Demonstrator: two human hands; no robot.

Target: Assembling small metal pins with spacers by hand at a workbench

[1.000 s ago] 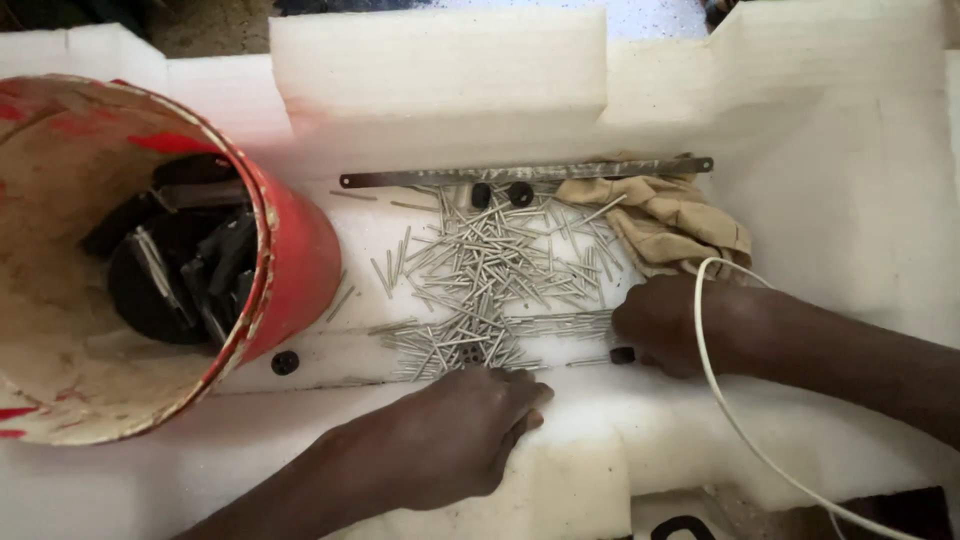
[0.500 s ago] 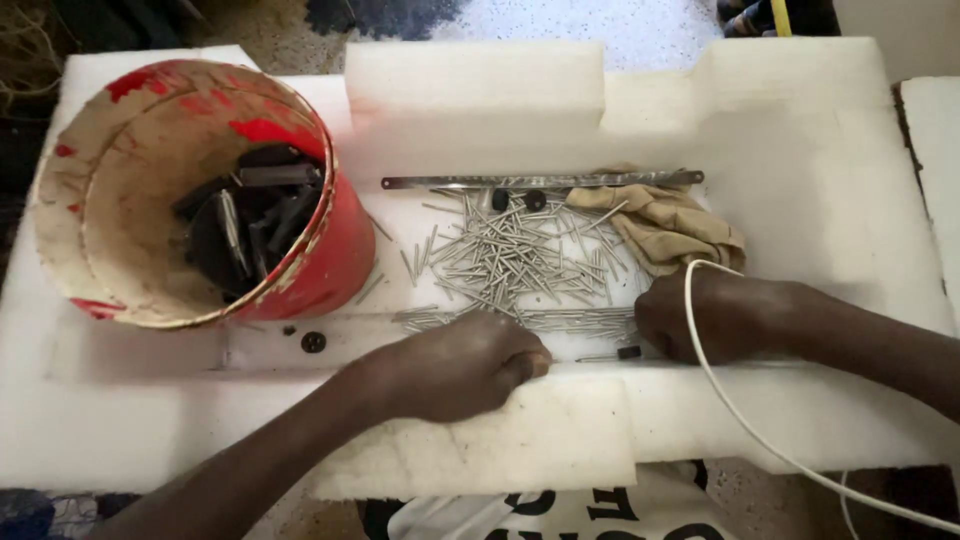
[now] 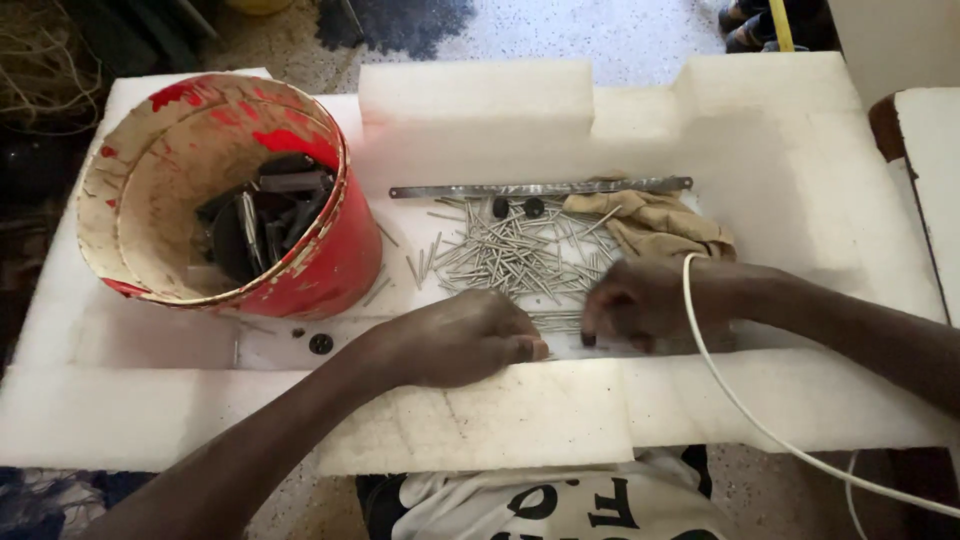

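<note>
A red bucket [image 3: 215,195] is lying tilted in the white foam tray [image 3: 470,110], holding dark metal parts [image 3: 260,210]. The left hand [image 3: 455,335] and right hand [image 3: 640,300] are resting curled, knuckles up, at the near edge of the nail pile [image 3: 515,255]; whether either is gripping nails I cannot tell.

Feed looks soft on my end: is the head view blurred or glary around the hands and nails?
Head view: right hand smeared by motion blur, left hand sharper; nails crisp; white foam tray bright, nearly washed out; even light, soft shadows, no glare.

red bucket [image 3: 330,250] | tan cloth [image 3: 655,222] | metal strip [image 3: 540,188] | white cable [image 3: 740,400]
</note>
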